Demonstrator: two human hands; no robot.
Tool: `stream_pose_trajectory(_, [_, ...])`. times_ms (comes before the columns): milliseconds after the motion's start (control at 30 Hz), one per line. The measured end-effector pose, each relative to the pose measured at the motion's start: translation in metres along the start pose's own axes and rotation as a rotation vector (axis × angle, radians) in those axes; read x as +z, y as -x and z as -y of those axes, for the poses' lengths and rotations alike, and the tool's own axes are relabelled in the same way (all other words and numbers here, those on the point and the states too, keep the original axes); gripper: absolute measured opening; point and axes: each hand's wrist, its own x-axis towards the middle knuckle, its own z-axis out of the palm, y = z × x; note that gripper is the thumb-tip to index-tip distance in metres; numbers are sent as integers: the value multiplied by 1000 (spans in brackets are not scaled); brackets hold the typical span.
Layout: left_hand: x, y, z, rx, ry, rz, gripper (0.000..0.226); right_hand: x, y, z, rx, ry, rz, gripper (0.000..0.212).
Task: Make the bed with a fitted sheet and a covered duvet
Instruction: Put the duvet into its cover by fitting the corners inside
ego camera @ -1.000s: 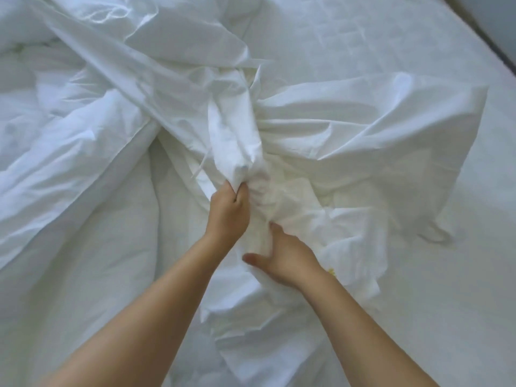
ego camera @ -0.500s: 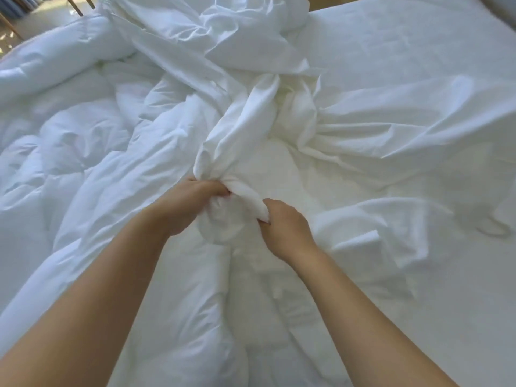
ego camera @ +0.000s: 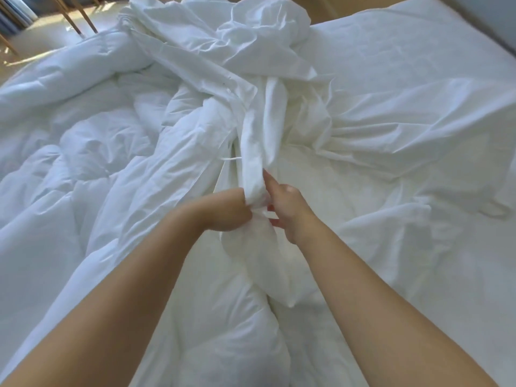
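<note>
A puffy white duvet (ego camera: pixel 83 152) lies crumpled over the left half of the bed. A thin white duvet cover (ego camera: pixel 391 127) is bunched in the middle and spreads out to the right. Both hands meet at the centre on a twisted bunch of that cover (ego camera: pixel 252 160). My left hand (ego camera: pixel 226 210) grips the bunch from the left with curled fingers. My right hand (ego camera: pixel 287 208) pinches the same bunch from the right, one finger pointing up along the fabric. A thin white tie string (ego camera: pixel 233 159) sticks out just above the hands.
The mattress in its white fitted sheet (ego camera: pixel 418 60) shows at the far right and near right. Wooden furniture legs (ego camera: pixel 69 18) stand on the floor beyond the bed's top left corner. A wall edge runs along the top right.
The view has tilted up, showing more of the bed and floor. Both hands closed in together on one bunch of cover, and my right hand shifted from flat on the fabric to pinching it.
</note>
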Motion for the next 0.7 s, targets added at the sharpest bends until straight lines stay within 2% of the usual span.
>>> stream_pose_trajectory(67, [8, 1, 3, -34, -19, -32, 29, 12, -5, 8, -53, -83, -134, 13])
stream_pose_trajectory(133, [7, 8, 11, -30, 175, -65, 32, 14, -8, 20, -97, -359, -270, 12])
stream_pose_trajectory(200, [4, 12, 22, -18, 358, -30, 53, 11, -10, 32, -128, -717, -222, 17])
stream_pose_trajectory(233, [1, 14, 25, 6, 366, 18, 62, 10, -7, 36, -155, -783, -177, 19])
stream_pose_trajectory(300, [-4, 18, 25, 77, 413, 187, 61, 17, 6, 38, -187, -621, -121, 23])
stream_pose_trajectory(367, [-7, 18, 23, 178, 685, 341, 42, 28, 21, 29, -237, -228, -136, 21])
stream_pose_trajectory(400, [-5, 19, 20, 199, 857, 362, 37, 33, 28, 22, -281, -9, -152, 17])
stream_pose_trajectory(467, [3, 17, 18, 185, 1077, 288, 36, 39, 40, 9, -368, 219, -84, 9])
stream_pose_trajectory(567, [17, 18, 18, 227, 1161, 204, 25, 32, 45, -9, -402, 163, 17, 20])
stream_pose_trajectory(633, [22, 19, 16, 244, 1138, 157, 19, 16, 45, -17, -498, 230, -28, 14])
stream_pose_trajectory(700, [27, 17, 9, 148, 1167, -28, 19, 0, 44, -24, -553, 245, -78, 15])
